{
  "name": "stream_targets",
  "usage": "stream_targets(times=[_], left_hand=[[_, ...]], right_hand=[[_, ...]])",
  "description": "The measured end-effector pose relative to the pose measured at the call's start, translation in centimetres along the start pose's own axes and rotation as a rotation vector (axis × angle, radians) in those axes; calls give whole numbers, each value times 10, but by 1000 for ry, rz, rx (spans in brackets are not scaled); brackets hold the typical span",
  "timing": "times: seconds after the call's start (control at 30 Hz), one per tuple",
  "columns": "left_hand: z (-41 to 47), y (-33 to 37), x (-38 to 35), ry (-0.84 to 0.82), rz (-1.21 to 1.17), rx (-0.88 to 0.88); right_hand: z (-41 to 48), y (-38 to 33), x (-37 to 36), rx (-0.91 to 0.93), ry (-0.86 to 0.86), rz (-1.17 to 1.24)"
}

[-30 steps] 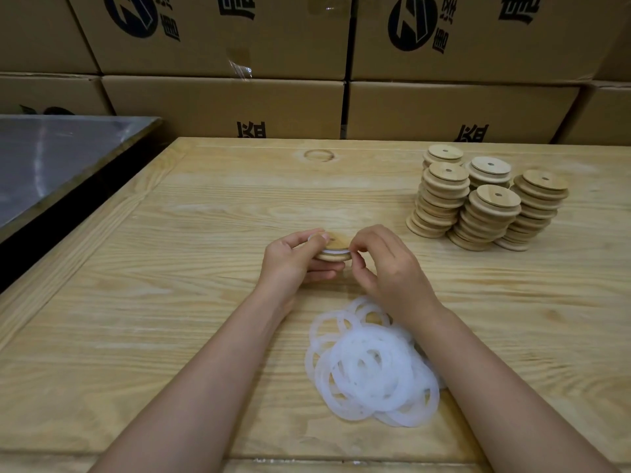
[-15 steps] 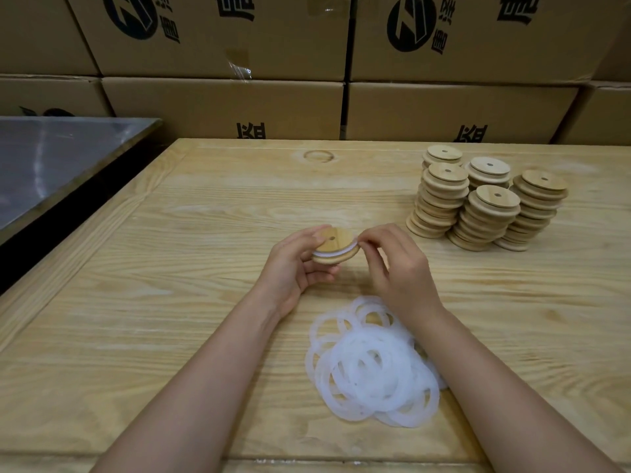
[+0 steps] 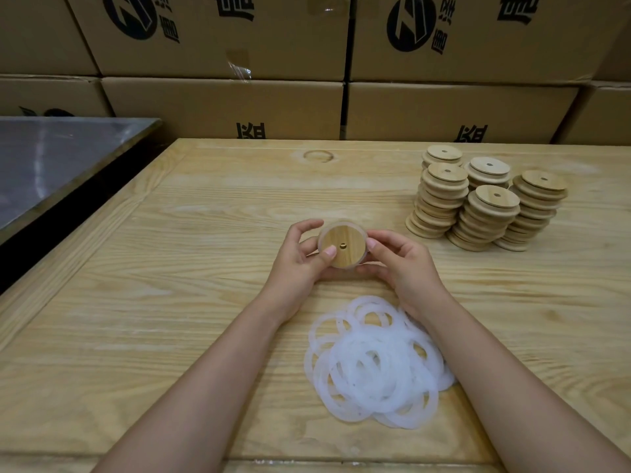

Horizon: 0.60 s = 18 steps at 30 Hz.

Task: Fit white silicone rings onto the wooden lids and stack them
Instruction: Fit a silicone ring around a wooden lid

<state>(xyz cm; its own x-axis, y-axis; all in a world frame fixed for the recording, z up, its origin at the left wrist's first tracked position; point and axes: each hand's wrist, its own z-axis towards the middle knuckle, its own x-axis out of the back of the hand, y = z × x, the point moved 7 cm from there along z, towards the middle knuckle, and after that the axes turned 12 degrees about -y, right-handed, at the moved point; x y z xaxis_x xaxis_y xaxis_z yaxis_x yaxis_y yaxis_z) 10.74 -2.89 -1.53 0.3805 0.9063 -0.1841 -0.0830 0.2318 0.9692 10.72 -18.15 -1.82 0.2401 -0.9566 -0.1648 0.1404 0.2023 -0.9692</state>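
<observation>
A round wooden lid (image 3: 346,241) with a small centre hole is tilted up so its flat face looks at me, a white ring showing round its rim. My left hand (image 3: 298,259) grips it from the left, thumb pressed on the face. My right hand (image 3: 399,259) pinches its right edge. A loose heap of white silicone rings (image 3: 375,363) lies on the table just below my hands. Several stacks of wooden lids (image 3: 485,203) stand at the right rear.
The wooden table (image 3: 170,302) runs wide to the left of my hands. A grey metal surface (image 3: 51,158) adjoins it at the far left, across a dark gap. Cardboard boxes (image 3: 222,104) form a wall behind the table.
The lid, held edge-on a second ago, has been tipped up so its flat face shows. Both hands shifted slightly round it.
</observation>
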Motion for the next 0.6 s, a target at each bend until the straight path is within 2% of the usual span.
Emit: stream_targets(times=[0.17, 0.3, 0.37, 0.47, 0.6], left_hand=[[0, 0, 11, 161, 162, 12], [-1, 8, 24, 245, 728, -26], [1, 6, 23, 205, 899, -28], [5, -6, 22, 106, 920, 84], [5, -6, 27, 155, 1110, 154]], right_hand=[[4, 2, 4, -13, 21, -44], [4, 10, -4, -67, -102, -249], [3, 12, -10, -96, -172, -343], [2, 10, -18, -90, -240, -482], [3, 5, -25, -30, -260, -688]])
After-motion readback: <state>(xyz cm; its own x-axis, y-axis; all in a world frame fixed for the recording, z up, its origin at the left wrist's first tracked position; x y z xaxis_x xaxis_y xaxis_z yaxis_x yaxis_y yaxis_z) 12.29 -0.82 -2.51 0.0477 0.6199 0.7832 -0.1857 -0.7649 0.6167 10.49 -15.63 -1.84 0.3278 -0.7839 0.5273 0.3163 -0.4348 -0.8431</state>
